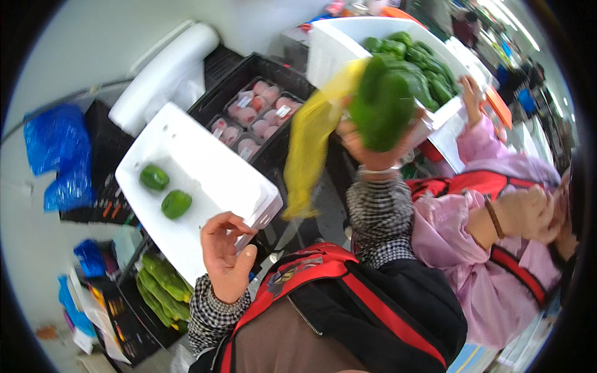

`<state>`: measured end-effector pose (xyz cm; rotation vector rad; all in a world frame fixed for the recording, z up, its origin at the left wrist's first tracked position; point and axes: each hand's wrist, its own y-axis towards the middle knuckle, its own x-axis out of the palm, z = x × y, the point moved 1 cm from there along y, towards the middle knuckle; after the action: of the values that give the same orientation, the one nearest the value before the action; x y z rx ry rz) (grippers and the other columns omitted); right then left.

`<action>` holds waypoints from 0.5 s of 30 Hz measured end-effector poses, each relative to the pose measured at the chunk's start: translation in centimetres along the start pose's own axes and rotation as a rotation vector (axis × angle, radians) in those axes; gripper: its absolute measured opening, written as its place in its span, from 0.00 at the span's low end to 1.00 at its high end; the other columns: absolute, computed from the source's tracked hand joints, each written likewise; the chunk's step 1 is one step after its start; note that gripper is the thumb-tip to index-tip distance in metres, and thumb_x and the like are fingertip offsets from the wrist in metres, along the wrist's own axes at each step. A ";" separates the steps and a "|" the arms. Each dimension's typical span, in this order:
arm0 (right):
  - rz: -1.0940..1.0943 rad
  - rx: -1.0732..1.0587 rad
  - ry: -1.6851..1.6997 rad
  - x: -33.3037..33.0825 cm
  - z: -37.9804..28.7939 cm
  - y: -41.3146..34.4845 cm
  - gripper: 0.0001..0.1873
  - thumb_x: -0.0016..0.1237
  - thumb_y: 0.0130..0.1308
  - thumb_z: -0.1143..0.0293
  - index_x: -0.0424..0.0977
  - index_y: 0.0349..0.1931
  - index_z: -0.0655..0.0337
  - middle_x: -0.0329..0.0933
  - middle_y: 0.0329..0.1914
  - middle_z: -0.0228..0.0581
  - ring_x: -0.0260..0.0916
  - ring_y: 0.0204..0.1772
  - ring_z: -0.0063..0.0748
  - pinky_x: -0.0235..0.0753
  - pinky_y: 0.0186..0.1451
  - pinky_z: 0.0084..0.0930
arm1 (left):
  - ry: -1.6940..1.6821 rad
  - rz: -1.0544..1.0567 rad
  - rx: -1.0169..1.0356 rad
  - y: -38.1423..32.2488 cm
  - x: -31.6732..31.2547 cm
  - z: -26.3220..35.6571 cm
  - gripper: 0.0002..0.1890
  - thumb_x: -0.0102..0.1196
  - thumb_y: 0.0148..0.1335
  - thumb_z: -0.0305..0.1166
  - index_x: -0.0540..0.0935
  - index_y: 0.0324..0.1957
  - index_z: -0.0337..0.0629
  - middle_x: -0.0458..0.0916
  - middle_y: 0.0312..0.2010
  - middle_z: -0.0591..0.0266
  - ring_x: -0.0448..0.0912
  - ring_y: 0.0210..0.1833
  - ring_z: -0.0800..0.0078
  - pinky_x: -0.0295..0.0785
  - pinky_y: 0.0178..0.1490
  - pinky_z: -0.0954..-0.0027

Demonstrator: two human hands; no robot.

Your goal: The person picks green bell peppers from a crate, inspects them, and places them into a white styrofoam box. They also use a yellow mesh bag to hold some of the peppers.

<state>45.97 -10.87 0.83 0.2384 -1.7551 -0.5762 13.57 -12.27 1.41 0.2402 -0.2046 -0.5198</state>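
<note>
My right hand is raised at the upper middle, holding a large green bell pepper, blurred; there may be more than one pepper in it. A yellow mesh bag hangs beside that hand; how it is held is unclear. Behind the hand is a white foam box filled with green peppers. My left hand, fingers apart and empty, is at the near edge of a shallow white foam tray. Two green bell peppers lie towards the tray's left end.
A black crate holds packed fruit in foam nets. Behind it lies a white foam roll. Blue plastic bags are at left, green cucumber-like vegetables at lower left. A co-worker in pink sleeves stands close at right, one hand by the foam box.
</note>
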 end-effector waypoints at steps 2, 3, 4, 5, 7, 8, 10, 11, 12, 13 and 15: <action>0.062 -0.042 -0.041 -1.0 -3.1 -0.1 0.37 0.41 0.57 0.37 0.62 0.59 0.53 0.65 0.59 0.43 0.69 0.55 0.52 0.76 0.43 0.47 | -0.009 -0.140 -0.171 -2.3 -0.9 -1.0 0.25 0.59 0.58 0.25 0.66 0.57 0.35 0.72 0.43 0.60 0.73 0.45 0.71 0.71 0.53 0.68; 0.094 -0.064 -0.081 -1.8 -4.9 -0.2 0.34 0.41 0.58 0.39 0.63 0.57 0.53 0.66 0.57 0.42 0.69 0.54 0.51 0.76 0.43 0.46 | 0.000 -0.220 -0.288 -3.1 -1.4 -2.2 0.24 0.60 0.58 0.25 0.69 0.55 0.36 0.73 0.43 0.60 0.74 0.45 0.71 0.72 0.50 0.69; 0.124 -0.069 -0.141 -2.0 -5.9 -0.1 0.32 0.41 0.59 0.41 0.64 0.56 0.54 0.67 0.56 0.42 0.70 0.53 0.50 0.76 0.43 0.45 | 0.077 -0.287 -0.309 -4.0 -1.6 -3.3 0.22 0.60 0.59 0.29 0.70 0.54 0.36 0.75 0.43 0.60 0.75 0.44 0.73 0.73 0.48 0.70; 0.145 -0.088 -0.230 -1.2 -7.2 -0.2 0.29 0.41 0.59 0.43 0.65 0.54 0.55 0.68 0.54 0.41 0.70 0.52 0.48 0.76 0.44 0.45 | 0.141 -0.369 -0.338 -4.3 -1.7 -4.5 0.21 0.61 0.60 0.32 0.72 0.53 0.36 0.76 0.42 0.59 0.76 0.44 0.74 0.73 0.46 0.72; 0.141 -0.135 -0.355 0.3 -7.9 0.0 0.25 0.41 0.61 0.48 0.67 0.50 0.56 0.70 0.50 0.40 0.71 0.50 0.46 0.76 0.44 0.43 | 0.185 -0.346 -0.645 -6.8 -3.0 -7.0 0.19 0.62 0.59 0.35 0.75 0.50 0.38 0.79 0.37 0.59 0.78 0.38 0.73 0.74 0.41 0.73; 0.155 -0.198 -0.395 1.2 -8.2 -1.0 0.22 0.41 0.61 0.50 0.68 0.49 0.56 0.70 0.48 0.39 0.72 0.49 0.44 0.76 0.44 0.42 | 0.320 -0.221 -0.554 -10.2 -4.8 -8.8 0.18 0.62 0.60 0.35 0.77 0.49 0.39 0.80 0.35 0.58 0.79 0.37 0.71 0.74 0.39 0.72; 0.130 -0.253 -0.442 2.8 -7.8 -0.5 0.18 0.41 0.63 0.55 0.70 0.45 0.58 0.72 0.44 0.38 0.73 0.46 0.42 0.76 0.45 0.40 | 0.533 0.046 -0.502 -15.2 -5.4 -7.3 0.13 0.60 0.61 0.36 0.80 0.42 0.39 0.81 0.34 0.56 0.80 0.36 0.66 0.75 0.38 0.68; 0.113 -0.271 -0.432 2.7 -7.5 1.4 0.16 0.41 0.63 0.57 0.71 0.43 0.58 0.73 0.42 0.37 0.74 0.45 0.40 0.76 0.45 0.39 | 0.611 0.238 -0.541 -16.4 -6.7 -6.6 0.12 0.60 0.60 0.36 0.81 0.40 0.38 0.82 0.34 0.55 0.81 0.37 0.67 0.75 0.39 0.67; 0.095 -0.262 -0.414 2.6 -7.2 2.4 0.14 0.41 0.64 0.60 0.72 0.42 0.59 0.74 0.41 0.36 0.74 0.44 0.39 0.76 0.46 0.39 | 0.772 0.463 -0.580 -18.7 -8.2 -7.6 0.12 0.59 0.60 0.35 0.81 0.39 0.37 0.82 0.33 0.55 0.80 0.37 0.70 0.75 0.39 0.68; 0.129 -0.250 -0.383 2.4 -6.6 2.6 0.13 0.41 0.65 0.61 0.72 0.42 0.59 0.75 0.42 0.37 0.74 0.44 0.40 0.76 0.45 0.39 | 0.861 0.738 -0.563 -19.4 -10.2 -7.5 0.11 0.59 0.58 0.33 0.81 0.40 0.37 0.82 0.31 0.54 0.81 0.33 0.64 0.75 0.37 0.65; 0.250 -0.302 -0.314 2.9 -4.8 1.8 0.13 0.40 0.65 0.63 0.72 0.44 0.59 0.76 0.44 0.39 0.75 0.44 0.41 0.76 0.44 0.39 | 0.894 1.047 -0.549 -21.8 -17.6 -10.1 0.24 0.59 0.60 0.32 0.70 0.57 0.33 0.80 0.33 0.52 0.80 0.34 0.62 0.75 0.39 0.64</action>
<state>50.01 -11.80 5.00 -0.2931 -1.9311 -0.7126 -8.93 -19.89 -16.57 -0.1968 0.6666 0.5988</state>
